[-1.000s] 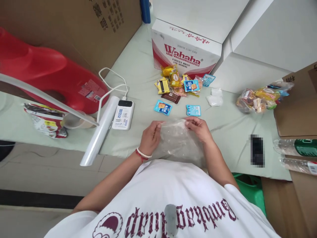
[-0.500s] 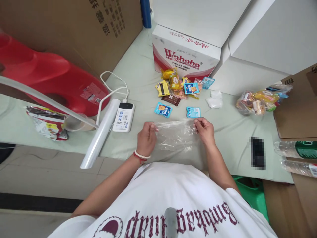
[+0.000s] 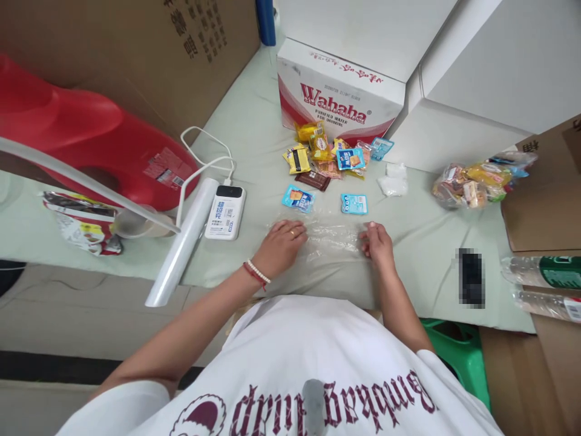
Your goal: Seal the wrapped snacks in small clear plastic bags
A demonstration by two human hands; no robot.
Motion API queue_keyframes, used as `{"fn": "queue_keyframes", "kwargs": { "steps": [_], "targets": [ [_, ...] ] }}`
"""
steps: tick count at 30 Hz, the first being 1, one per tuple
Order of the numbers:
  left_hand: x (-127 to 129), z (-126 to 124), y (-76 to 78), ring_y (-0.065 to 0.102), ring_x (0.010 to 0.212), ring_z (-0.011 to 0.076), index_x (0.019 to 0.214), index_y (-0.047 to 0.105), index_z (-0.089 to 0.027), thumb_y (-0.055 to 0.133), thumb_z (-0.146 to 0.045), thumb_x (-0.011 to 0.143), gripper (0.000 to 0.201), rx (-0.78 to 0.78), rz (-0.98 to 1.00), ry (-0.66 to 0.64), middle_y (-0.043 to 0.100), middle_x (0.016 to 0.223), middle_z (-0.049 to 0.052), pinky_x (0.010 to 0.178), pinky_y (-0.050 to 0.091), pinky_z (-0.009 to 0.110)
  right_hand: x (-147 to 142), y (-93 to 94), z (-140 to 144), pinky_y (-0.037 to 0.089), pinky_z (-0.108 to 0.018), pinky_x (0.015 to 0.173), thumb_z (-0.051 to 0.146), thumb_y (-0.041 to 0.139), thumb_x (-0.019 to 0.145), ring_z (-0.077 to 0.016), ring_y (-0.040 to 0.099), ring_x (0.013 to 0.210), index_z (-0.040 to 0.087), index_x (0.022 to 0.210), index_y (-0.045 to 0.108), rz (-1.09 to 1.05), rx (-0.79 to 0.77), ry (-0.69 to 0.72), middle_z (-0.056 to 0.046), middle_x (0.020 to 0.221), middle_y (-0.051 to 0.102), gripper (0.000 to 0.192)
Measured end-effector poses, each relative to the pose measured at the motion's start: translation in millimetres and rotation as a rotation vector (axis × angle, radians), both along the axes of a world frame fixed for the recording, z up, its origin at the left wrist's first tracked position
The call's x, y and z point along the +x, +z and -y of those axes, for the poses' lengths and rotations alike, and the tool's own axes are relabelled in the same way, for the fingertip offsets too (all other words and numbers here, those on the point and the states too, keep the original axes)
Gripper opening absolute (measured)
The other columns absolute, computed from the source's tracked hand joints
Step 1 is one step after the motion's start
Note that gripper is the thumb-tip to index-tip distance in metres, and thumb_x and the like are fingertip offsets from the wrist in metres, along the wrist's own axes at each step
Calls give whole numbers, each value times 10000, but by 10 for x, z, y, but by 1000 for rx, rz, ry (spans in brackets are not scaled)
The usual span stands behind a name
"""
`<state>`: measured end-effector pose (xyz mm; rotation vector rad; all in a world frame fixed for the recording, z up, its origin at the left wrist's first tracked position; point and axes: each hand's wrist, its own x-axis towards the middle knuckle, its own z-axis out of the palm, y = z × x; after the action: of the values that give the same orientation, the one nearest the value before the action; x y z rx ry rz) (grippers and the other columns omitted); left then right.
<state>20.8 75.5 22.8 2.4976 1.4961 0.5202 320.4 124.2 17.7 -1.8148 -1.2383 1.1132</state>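
Note:
A clear plastic bag (image 3: 333,238) lies crumpled on the pale green cloth in front of me. My left hand (image 3: 284,245), palm down and fingers stretched, rests on its left part. At its right edge is my right hand (image 3: 378,243), fingers curled inward around the plastic. Just beyond the bag lie two blue snack packets, one at the left (image 3: 298,198) and one at the right (image 3: 354,204). Behind them is a pile of small wrapped snacks (image 3: 320,154), yellow, brown, pink and blue. Folded white plastic (image 3: 393,180) sits right of that pile.
A Wahaha water carton (image 3: 340,103) stands behind the snacks. Left are a white power bank (image 3: 226,212) with cable, a plastic film roll (image 3: 184,242) and a red container (image 3: 91,133). Right are a filled snack bag (image 3: 476,184), a blurred dark object (image 3: 471,277) and bottles (image 3: 560,272).
The plastic bag, held up by its two corners before, has come down onto the cloth. My left hand has gone from a pinch to lying flat, shifted rightward.

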Motion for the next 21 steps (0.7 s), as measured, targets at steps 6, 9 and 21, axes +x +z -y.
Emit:
{"fn": "queue_keyframes", "kwargs": {
  "steps": [6,9,21],
  "targets": [
    [-29,28,-176,291,1586,389,1610,413,-248,580,-518,964,719,-197,-117,129,308,1717,180,1242,45,742,273,-76,115,414,-268,632,536,691,785,-141,509,621,191,1029,672,115,-17,329,37,691,586,423],
    [-43,187,-235,250,1601,404,1634,372,-208,567,-623,943,829,-193,-137,227,235,1732,213,1245,2,737,517,-29,153,395,-263,586,580,678,799,-136,488,594,180,959,684,111,-82,362,30,676,581,430],
    [-21,325,-223,284,1599,358,1615,420,-259,414,-502,1048,617,-182,-112,190,280,1728,145,1253,5,738,-861,439,-1715,521,-364,802,170,355,1013,-295,684,1093,233,1585,458,1140,289,872,-154,1553,542,585]
  ]
}}
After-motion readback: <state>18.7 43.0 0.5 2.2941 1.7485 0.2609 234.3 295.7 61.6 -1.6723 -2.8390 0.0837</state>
